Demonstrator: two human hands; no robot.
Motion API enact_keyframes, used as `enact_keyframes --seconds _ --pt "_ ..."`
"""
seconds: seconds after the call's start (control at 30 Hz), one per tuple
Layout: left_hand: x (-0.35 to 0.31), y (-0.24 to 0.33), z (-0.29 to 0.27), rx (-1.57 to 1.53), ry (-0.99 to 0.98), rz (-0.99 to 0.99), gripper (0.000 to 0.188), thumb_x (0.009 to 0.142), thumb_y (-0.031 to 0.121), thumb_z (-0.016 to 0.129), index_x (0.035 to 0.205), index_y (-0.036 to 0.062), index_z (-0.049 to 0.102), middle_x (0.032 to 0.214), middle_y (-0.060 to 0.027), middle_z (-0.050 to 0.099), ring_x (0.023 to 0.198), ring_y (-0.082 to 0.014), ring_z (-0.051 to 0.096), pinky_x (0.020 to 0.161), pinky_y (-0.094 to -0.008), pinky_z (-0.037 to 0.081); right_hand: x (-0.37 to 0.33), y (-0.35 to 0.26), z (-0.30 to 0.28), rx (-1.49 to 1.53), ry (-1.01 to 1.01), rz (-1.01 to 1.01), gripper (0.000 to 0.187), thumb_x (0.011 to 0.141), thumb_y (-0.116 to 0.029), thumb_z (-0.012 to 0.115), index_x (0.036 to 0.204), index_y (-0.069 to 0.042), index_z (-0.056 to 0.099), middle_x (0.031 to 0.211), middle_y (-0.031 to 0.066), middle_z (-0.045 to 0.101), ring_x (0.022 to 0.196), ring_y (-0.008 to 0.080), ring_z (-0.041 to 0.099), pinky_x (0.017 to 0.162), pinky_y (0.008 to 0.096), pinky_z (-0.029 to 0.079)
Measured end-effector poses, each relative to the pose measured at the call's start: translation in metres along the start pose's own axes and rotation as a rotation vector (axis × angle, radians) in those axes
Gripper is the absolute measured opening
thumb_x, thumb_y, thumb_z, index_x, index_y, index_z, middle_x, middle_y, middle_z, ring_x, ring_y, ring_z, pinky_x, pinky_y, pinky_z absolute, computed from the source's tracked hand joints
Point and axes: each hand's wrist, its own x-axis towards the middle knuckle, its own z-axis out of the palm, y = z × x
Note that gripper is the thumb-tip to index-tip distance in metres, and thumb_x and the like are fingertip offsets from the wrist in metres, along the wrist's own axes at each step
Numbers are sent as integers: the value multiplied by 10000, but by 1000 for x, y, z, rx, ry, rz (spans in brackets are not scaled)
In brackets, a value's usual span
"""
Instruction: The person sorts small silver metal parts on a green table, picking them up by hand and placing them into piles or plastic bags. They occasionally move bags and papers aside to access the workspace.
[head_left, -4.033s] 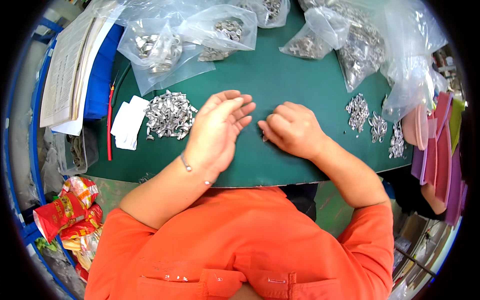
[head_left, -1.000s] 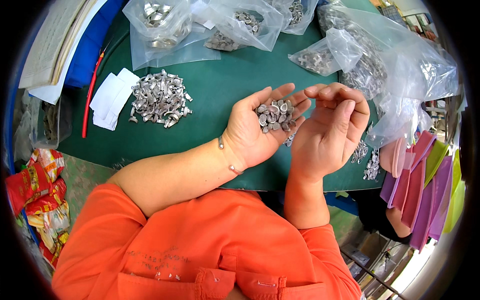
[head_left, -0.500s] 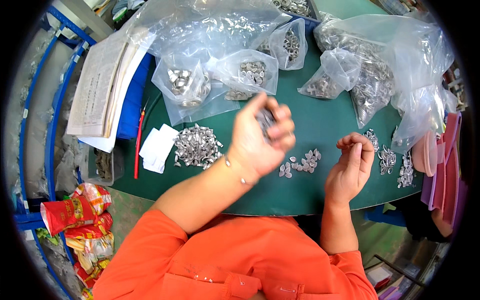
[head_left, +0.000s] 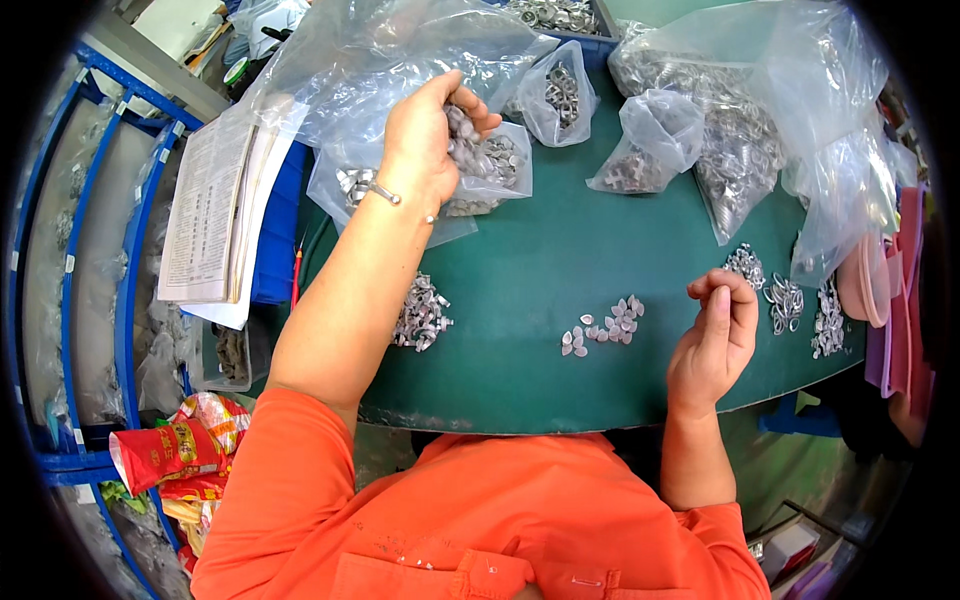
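Observation:
My left hand (head_left: 422,140) reaches to the far left of the table, above an open clear bag of small silvery metal pieces (head_left: 500,163). Its fingers curl round a handful of similar metal pieces (head_left: 461,130). Low at the right, my right hand (head_left: 714,345) hovers with curled fingers and the thumb against them; whatever they hold, if anything, is hidden. Between the hands lies a loose group of flat, drop-shaped metal pieces (head_left: 607,326). A heap of silvery metal parts (head_left: 424,315) shows partly behind my left forearm.
Right of my right hand lie several small piles of metal parts (head_left: 785,302). Along the back are a small clear bag (head_left: 562,95), a knotted bag (head_left: 645,150) and a large bag (head_left: 745,140) of parts. An open book (head_left: 205,205) leans on a blue bin (head_left: 278,225) at left.
My left hand has moved away and to the left, from mid-table to above the open bag, with the metal pieces. My right hand has barely shifted. The view has turned slightly.

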Motion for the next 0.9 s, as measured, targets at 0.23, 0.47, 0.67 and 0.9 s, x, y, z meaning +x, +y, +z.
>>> enact_keyframes --seconds 0.23,0.47,0.67,0.9 --pt "-3 1 -2 229 -82 71 247 917 246 565 797 34 604 803 -91 631 769 -232 637 777 -361 484 12 -16 -7 -731 -658 217 347 794 -143 724 1056 36 582 997 148 547 813 262 550 734 327 471" --pt "-11 10 -2 601 -196 39 214 926 204 516 997 57 654 958 -57 671 964 -144 608 831 -320 426 -6 -11 11 -877 -897 -43 624 660 -374 793 1112 -9 563 1040 168 496 894 338 535 768 412 480" --pt "-14 13 -5 635 -259 118 239 913 107 487 1084 30 635 1033 -80 659 965 -150 612 856 -308 451 -16 16 25 -1033 -937 -392 219 778 -208 676 905 -82 549 855 108 496 715 250 553 556 375 492" --pt "-35 19 -11 462 -203 166 241 911 51 504 1114 -53 583 1001 -124 646 940 -184 636 804 -262 511 -4 32 20 -1014 -928 -518 241 819 -138 640 718 -68 433 671 83 478 542 250 550 472 377 491"
